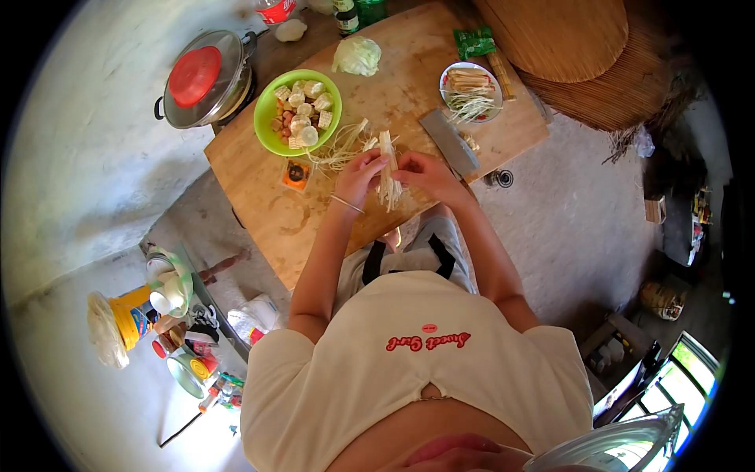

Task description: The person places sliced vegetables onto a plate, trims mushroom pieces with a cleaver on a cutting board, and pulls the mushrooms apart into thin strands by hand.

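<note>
Both of my hands hold a bundle of pale strips (385,185) upright over the wooden table (267,236). My left hand (362,177) has its fingers closed on the bundle's left side, and my right hand (429,176) pinches it from the right. Loose pale strands (340,149) lie just beyond my left hand. A green bowl (260,118) of cut corn cobs (301,106) and small reddish pieces stands further left. To the right of my hands lies a cleaver (450,141) with a broad grey blade. Whether the strips are a mushroom or a bean product I cannot tell.
A plate (499,98) at the right holds tan sticks and pale strands, near a green packet (473,42). A pale cabbage (357,56) sits at the back. An orange packet (296,175) lies by the bowl. A lidded pot (224,98) stands left, and round woven trays (582,86) right.
</note>
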A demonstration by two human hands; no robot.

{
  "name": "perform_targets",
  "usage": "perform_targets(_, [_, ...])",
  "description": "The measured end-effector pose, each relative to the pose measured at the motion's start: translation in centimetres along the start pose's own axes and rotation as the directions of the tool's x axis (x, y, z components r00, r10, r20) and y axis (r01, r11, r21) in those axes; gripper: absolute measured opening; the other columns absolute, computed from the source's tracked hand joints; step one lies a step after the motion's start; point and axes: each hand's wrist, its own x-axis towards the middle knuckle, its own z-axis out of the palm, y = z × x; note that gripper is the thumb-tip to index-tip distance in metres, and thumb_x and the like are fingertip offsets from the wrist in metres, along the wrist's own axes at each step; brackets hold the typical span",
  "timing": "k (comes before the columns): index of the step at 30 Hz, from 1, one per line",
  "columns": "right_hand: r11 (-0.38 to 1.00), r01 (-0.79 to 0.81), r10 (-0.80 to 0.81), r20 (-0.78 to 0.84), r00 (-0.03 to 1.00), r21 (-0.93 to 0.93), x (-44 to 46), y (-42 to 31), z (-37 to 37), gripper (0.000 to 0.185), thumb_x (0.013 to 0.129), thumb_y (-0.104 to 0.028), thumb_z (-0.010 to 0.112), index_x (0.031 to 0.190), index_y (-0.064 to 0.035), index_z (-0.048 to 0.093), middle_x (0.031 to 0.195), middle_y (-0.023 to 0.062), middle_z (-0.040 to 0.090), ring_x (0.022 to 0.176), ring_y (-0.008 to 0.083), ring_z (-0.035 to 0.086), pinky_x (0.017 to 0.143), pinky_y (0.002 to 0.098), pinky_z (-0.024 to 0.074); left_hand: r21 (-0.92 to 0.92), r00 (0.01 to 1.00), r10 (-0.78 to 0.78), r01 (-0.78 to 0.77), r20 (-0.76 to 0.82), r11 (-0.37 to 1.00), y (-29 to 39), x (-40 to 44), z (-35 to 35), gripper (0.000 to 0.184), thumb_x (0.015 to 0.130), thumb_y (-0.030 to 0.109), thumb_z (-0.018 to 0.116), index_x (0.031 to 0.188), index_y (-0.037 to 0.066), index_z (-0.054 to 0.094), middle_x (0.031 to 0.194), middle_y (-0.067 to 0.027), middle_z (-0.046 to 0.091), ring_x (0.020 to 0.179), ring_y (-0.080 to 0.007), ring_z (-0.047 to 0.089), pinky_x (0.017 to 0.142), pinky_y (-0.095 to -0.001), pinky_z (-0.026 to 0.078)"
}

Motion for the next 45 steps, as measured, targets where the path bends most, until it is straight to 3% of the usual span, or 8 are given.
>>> perform_targets(6, [0.974,-0.001,-0.005,0.023,1.000,0.227,-0.3,-0.9,-0.3,0.013,0.082,-0.015,0.058,0.083,-0.0024,0.057,0.075,-0.0001,0.056,0.069,0.0069,0.051,0.063,0.0210,0.0411,-0.186,0.998,-0.059,0.064,0.036,0.980,0.8,-0.4,0.4,0.017,0.084,0.011,0.052,0.098,0.002,0.052,0.087,-0.0046,0.057,0.077,-0.0109,0.057,0.067,-0.0232,0.048])
perform_targets(19, [0.914,-0.053,0.084,-0.061,0.995,0.402,-0.9,-1.2,-0.2,0.014,0.085,-0.015,0.052,0.088,-0.0017,0.050,0.073,0.0044,0.056,0.062,0.0105,0.052,0.058,0.0227,0.0423,0.008,0.995,-0.026,0.025,0.098,1.000,0.1,-0.1,0.3,0.019,0.083,0.015,0.055,0.095,0.001,0.057,0.079,-0.0012,0.057,0.067,-0.0074,0.052,0.059,-0.0203,0.042])
perform_targets(24, [1.000,-0.004,0.005,-0.036,0.999,0.023,-0.6,-1.3,0.2,0.018,0.087,-0.019,0.050,0.088,-0.0016,0.052,0.066,0.0032,0.055,0.056,0.0091,0.051,0.053,0.0219,0.0409,0.169,0.994,-0.066,0.051,0.083,0.984,-0.3,-0.1,0.0,0.015,0.083,0.015,0.054,0.090,0.002,0.057,0.074,-0.0007,0.056,0.066,-0.0071,0.051,0.059,-0.0203,0.041])
perform_targets(28, [0.997,0.031,-0.031,-0.007,0.999,-0.073,-0.9,-1.6,-1.2,0.018,0.088,-0.019,0.050,0.088,-0.0016,0.053,0.065,0.0033,0.055,0.055,0.0090,0.052,0.052,0.0214,0.0418,0.125,0.998,-0.047,0.041,0.046,0.991,-0.6,0.1,-0.7,0.018,0.084,0.019,0.054,0.089,0.003,0.057,0.072,-0.0008,0.055,0.064,-0.0070,0.051,0.056,-0.0207,0.041])
perform_targets(32, [0.978,0.076,-0.011,-0.315,0.949,0.196,-1.5,-2.1,-3.3,0.019,0.089,-0.019,0.046,0.089,-0.0009,0.052,0.071,0.0081,0.059,0.060,0.0131,0.057,0.056,0.0237,0.0479,0.018,0.995,-0.097,0.096,0.040,0.995,-0.4,-0.1,-1.3,0.021,0.085,0.022,0.053,0.090,0.002,0.056,0.073,-0.0006,0.056,0.064,-0.0071,0.051,0.055,-0.0208,0.041])
perform_targets(36, [0.909,0.165,0.014,-0.423,0.906,0.383,-0.9,-0.6,-3.1,0.019,0.090,-0.020,0.045,0.092,-0.0017,0.050,0.075,0.0096,0.060,0.063,0.0145,0.059,0.057,0.0255,0.0492,-0.057,0.991,-0.088,0.095,0.104,0.994,-0.4,0.0,-1.5,0.023,0.085,0.021,0.051,0.097,0.001,0.056,0.077,-0.0017,0.057,0.068,-0.0079,0.054,0.057,-0.0207,0.043])
perform_targets(42, [0.989,0.024,-0.003,-0.140,0.990,0.148,0.0,0.1,1.1,0.027,0.083,-0.024,0.059,0.091,-0.0011,0.050,0.074,0.0062,0.060,0.063,0.0102,0.057,0.058,0.0219,0.0446,-0.038,0.994,-0.066,0.069,0.083,0.997,0.0,-0.3,0.1,0.027,0.083,0.012,0.054,0.107,0.000,0.053,0.086,-0.0043,0.059,0.069,-0.0080,0.054,0.058,-0.0214,0.044])
perform_targets(45, [1.000,-0.015,0.015,-0.018,1.000,-0.008,-0.5,-0.5,0.8,0.023,0.082,-0.021,0.060,0.089,-0.0012,0.052,0.073,0.0052,0.060,0.063,0.0094,0.056,0.057,0.0222,0.0438,0.177,0.997,0.031,-0.044,0.073,0.983,-0.9,0.3,-0.7,0.027,0.082,0.010,0.057,0.106,0.000,0.054,0.084,-0.0035,0.060,0.068,-0.0064,0.053,0.056,-0.0202,0.042])
